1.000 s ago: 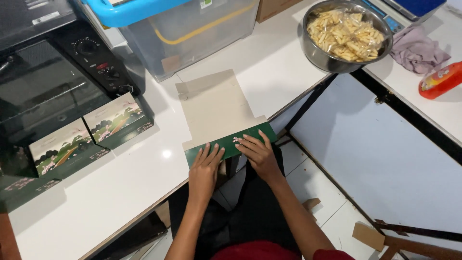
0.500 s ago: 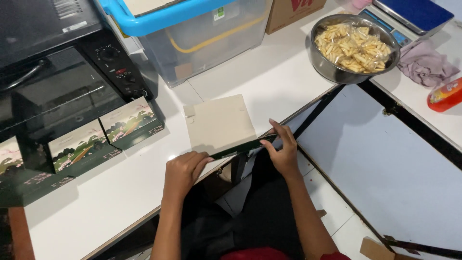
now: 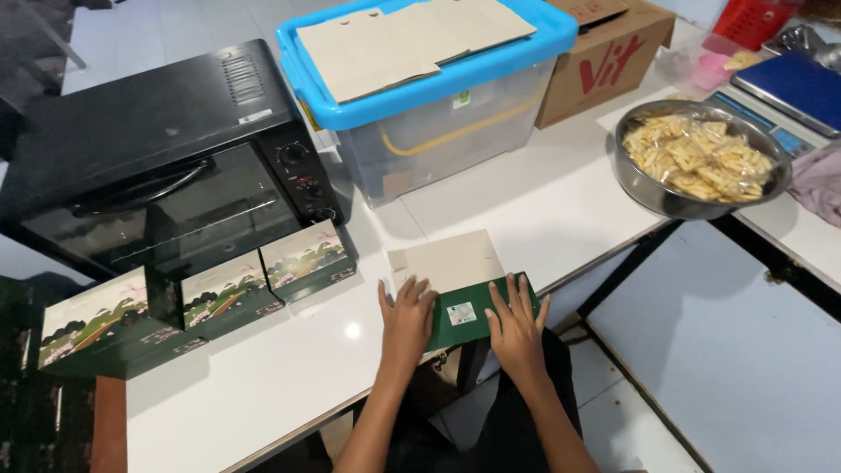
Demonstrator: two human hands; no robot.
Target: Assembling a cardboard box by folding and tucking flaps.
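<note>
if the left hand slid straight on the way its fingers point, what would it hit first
The left hand lies flat on the folded cardboard box blank, fingers pointing away across the white table. Straight on, it would probably first meet the clear storage bin, though depth is uncertain.

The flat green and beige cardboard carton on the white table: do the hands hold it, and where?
Both hands press the flat carton down: left hand and right hand on its green flap.

Small home food-packing workspace, toaster oven (image 3: 166,166), bowl of snacks (image 3: 698,158), weighing scale (image 3: 788,88), printed cartons (image 3: 307,260)
</note>
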